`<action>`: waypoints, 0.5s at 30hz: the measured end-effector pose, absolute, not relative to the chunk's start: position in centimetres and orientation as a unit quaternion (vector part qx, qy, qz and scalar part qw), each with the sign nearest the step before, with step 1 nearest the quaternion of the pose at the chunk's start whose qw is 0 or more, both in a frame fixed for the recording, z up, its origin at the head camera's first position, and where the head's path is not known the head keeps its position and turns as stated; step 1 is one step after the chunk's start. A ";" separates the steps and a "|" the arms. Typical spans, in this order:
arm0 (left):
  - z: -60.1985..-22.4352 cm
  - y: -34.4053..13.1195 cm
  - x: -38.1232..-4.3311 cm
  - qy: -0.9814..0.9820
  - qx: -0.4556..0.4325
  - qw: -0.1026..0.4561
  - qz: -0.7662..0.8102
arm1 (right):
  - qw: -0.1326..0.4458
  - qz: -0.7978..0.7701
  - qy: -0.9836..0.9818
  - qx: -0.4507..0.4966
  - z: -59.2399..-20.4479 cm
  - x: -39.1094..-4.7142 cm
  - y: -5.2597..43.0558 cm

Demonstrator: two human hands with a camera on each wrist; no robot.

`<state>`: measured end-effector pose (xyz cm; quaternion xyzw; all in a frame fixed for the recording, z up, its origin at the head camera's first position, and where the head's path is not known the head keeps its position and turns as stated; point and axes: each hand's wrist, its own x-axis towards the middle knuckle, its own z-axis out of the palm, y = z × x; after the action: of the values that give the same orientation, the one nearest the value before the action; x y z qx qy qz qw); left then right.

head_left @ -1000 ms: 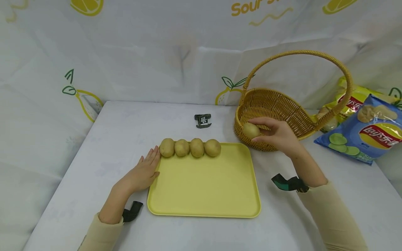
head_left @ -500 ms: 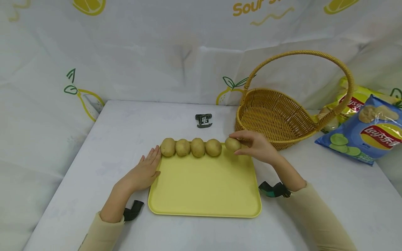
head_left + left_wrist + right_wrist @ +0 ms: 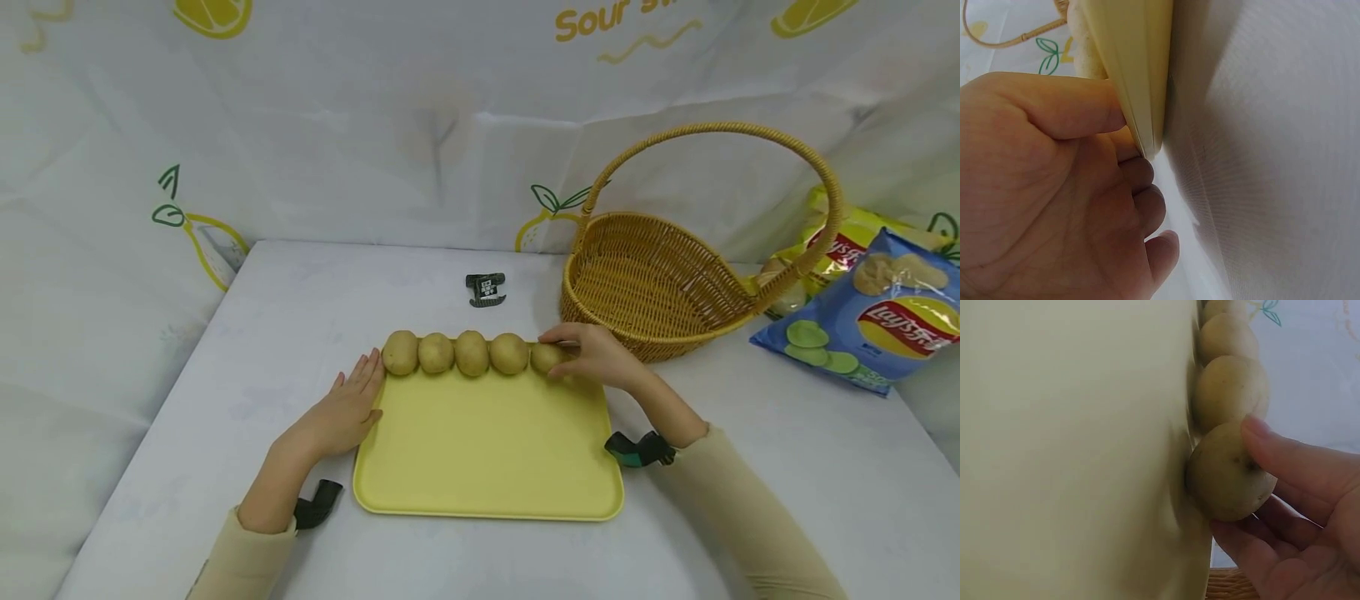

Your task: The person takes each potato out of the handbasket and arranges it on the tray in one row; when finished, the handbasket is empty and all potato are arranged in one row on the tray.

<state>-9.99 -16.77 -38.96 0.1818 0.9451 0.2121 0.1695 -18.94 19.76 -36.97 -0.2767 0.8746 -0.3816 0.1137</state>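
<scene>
A yellow tray (image 3: 487, 450) lies on the table, with a row of potatoes (image 3: 471, 353) along its far edge. At the right end of that row, my right hand (image 3: 600, 357) pinches a potato (image 3: 1229, 475) between thumb and fingers, close beside its neighbour. The right wrist view shows this potato down against the tray. My left hand (image 3: 337, 417) rests at the tray's left edge, fingers straight, fingertips by the leftmost potato (image 3: 401, 352). In the left wrist view its thumb touches the tray rim (image 3: 1141, 75); part of the fingers is hidden behind the rim.
A wicker basket (image 3: 652, 275) with a tall handle stands behind the tray's right corner. Chip bags, one blue (image 3: 877, 312) and one yellow (image 3: 855, 221), lie at the far right. A small dark item (image 3: 486, 289) with a white label sits behind the tray.
My right hand has carried the potato from the basket's front left to the tray's far edge, lowering it and bringing it left against the row. The left hand has stayed put.
</scene>
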 end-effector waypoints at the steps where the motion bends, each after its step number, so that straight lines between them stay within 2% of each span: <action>1: -38.9 -16.8 -10.0 0.945 0.182 0.169 0.212 | 0.111 -0.376 0.876 -0.282 -37.0 -19.0 19.7; 9: -38.8 -16.8 -9.9 0.944 0.184 0.166 0.218 | 0.103 -0.351 0.884 -0.292 -37.0 -18.7 19.9; 15: -38.2 -17.4 -9.7 0.935 0.194 0.157 0.252 | 0.098 -0.424 0.853 -0.289 -35.6 -17.0 22.6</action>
<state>-9.72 -17.41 -38.17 0.1939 0.9351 0.2516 0.1572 -17.02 22.58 -35.58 -0.2893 0.8528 -0.4236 0.0982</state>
